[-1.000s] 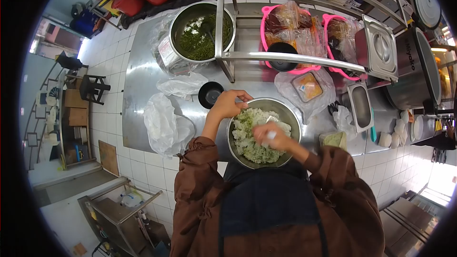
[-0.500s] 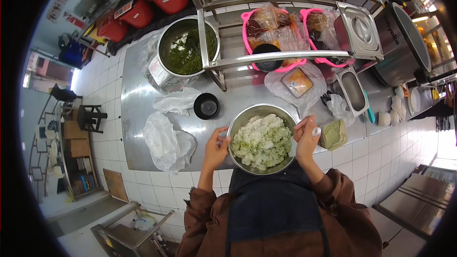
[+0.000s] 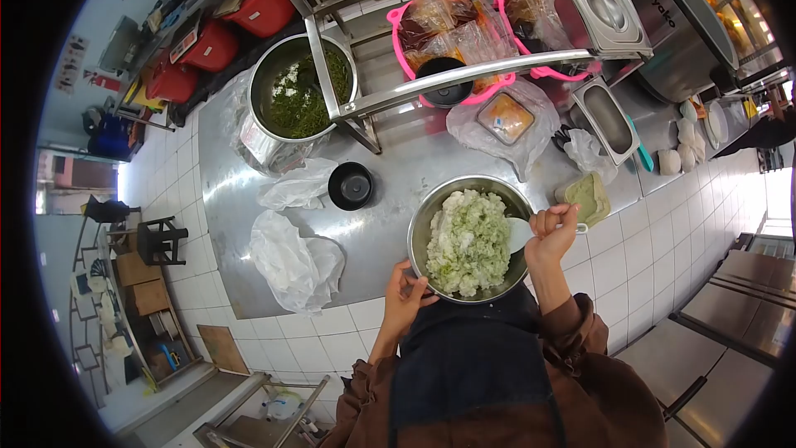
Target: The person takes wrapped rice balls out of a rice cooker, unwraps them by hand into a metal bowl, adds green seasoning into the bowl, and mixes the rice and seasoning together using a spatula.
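A steel bowl (image 3: 419, 259) at the table's front edge holds a heap of white and green rice-like food (image 3: 468, 241). My right hand (image 3: 552, 236) is closed round the handle of a white paddle (image 3: 520, 235), whose blade lies against the right side of the heap. My left hand (image 3: 405, 292) touches the bowl's lower left rim, its fingers bent and a little apart. Just beyond my right hand is a square tub with green paste (image 3: 588, 196).
A black bowl (image 3: 351, 186), crumpled plastic (image 3: 292, 264) and a large pot of green leaves (image 3: 267, 87) are on the left. A metal rack (image 3: 464, 79), pink baskets (image 3: 398, 33), a packed food box (image 3: 506, 119) and a steel pan (image 3: 607, 123) lie beyond.
The bowl has shifted right in view. My left hand has moved down along its rim. My right hand, first over the food, is now at the right rim, with the paddle's blade in clearer view.
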`<state>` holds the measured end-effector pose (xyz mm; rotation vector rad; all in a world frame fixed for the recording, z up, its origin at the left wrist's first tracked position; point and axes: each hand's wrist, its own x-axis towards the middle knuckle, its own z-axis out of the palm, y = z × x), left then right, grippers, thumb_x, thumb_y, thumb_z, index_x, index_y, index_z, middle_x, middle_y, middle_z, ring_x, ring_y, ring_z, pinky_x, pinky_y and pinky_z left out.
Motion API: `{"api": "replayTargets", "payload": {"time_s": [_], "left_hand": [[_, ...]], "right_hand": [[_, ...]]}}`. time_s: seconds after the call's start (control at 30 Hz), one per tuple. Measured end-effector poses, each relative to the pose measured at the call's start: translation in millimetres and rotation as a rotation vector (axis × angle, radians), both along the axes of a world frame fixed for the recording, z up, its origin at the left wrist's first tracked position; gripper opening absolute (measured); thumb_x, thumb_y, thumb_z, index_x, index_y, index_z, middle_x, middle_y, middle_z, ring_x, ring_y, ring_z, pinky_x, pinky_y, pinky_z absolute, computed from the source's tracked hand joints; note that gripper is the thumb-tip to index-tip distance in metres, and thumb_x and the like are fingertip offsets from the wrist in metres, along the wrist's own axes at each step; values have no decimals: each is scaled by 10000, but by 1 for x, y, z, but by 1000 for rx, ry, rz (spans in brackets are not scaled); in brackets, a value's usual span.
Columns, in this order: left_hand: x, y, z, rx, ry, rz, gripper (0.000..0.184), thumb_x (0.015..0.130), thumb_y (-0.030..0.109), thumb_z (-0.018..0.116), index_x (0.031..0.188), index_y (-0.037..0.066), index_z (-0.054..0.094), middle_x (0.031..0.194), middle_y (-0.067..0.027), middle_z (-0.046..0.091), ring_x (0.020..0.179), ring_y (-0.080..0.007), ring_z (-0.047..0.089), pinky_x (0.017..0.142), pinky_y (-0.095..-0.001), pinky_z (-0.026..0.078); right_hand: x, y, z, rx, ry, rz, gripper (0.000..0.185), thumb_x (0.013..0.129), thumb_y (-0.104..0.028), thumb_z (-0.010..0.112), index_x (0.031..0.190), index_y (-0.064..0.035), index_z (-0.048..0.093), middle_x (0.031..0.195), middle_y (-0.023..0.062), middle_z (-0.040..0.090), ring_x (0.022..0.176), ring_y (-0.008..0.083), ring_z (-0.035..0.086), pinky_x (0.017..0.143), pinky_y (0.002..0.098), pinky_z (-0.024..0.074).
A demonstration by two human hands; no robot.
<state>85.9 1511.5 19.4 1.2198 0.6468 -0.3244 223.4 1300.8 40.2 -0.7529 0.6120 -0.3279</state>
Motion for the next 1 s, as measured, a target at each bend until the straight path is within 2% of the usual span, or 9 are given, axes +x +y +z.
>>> {"api": "replayTargets", "payload": {"time_s": [0.13, 0.37, 0.43, 0.57, 0.63, 0.73, 0.87, 1.0], "left_hand": [[-1, 3, -5, -85, -17, 0, 389, 865, 61, 538, 1212, 69, 362, 847, -57, 531, 807, -151, 568, 703, -336, 563], [-1, 9, -9, -42, -37, -15, 379, 852, 47, 560, 1193, 58, 394, 835, -48, 533, 819, -150, 573, 742, -334, 549], [-1, 20, -19, 30, -150, -86, 323, 870, 89, 551, 1171, 30, 450, 881, -46, 561, 803, -139, 585, 715, -295, 542], [34, 46, -18, 11, -122, -98, 292, 894, 151, 526, 1151, 14, 513, 939, -57, 587, 812, -136, 588, 714, -281, 532], [50, 49, -8, 16, -157, -143, 293, 908, 188, 501, 1144, 19, 547, 969, -62, 595, 818, -137, 592, 714, -286, 534], [57, 50, -2, 8, -121, -192, 293, 903, 168, 508, 1158, 28, 543, 964, -58, 594, 821, -137, 596, 703, -287, 538], [53, 48, -2, 1, -83, -169, 295, 893, 140, 520, 1167, 33, 540, 952, -48, 589, 820, -140, 599, 690, -283, 543], [49, 44, -6, -3, -99, -104, 305, 870, 114, 555, 1166, 41, 544, 939, -27, 576, 826, -123, 592, 693, -279, 544]], "right_hand": [[-1, -1, 17, 17, -34, 44, 410, 954, -371, 326, 678, -87, 429, 437, -36, 160, 371, 81, 125, 392, 248, 171], [-5, 27, 46, -13, -139, 161, 422, 964, -359, 307, 675, -66, 404, 426, -40, 133, 374, 79, 109, 405, 254, 140], [-7, 37, 53, -73, -216, 241, 435, 965, -364, 301, 673, -59, 407, 423, -46, 138, 373, 72, 101, 402, 252, 140], [-11, 52, 56, -167, -311, 363, 444, 966, -362, 297, 668, -53, 411, 423, -49, 150, 374, 63, 97, 398, 250, 141], [-11, 60, 60, -92, -357, 407, 450, 966, -359, 301, 663, -45, 412, 424, -49, 159, 376, 58, 97, 394, 252, 143], [-10, 70, 46, -16, -313, 416, 450, 965, -357, 304, 664, -40, 412, 425, -48, 155, 380, 59, 105, 394, 258, 143], [-6, 57, 39, -71, -303, 442, 448, 963, -371, 300, 665, -54, 407, 429, -48, 144, 387, 63, 105, 407, 259, 147], [2, 43, 58, 111, -290, 424, 441, 964, -384, 281, 671, -76, 397, 434, -47, 129, 389, 75, 101, 426, 257, 154]]}}
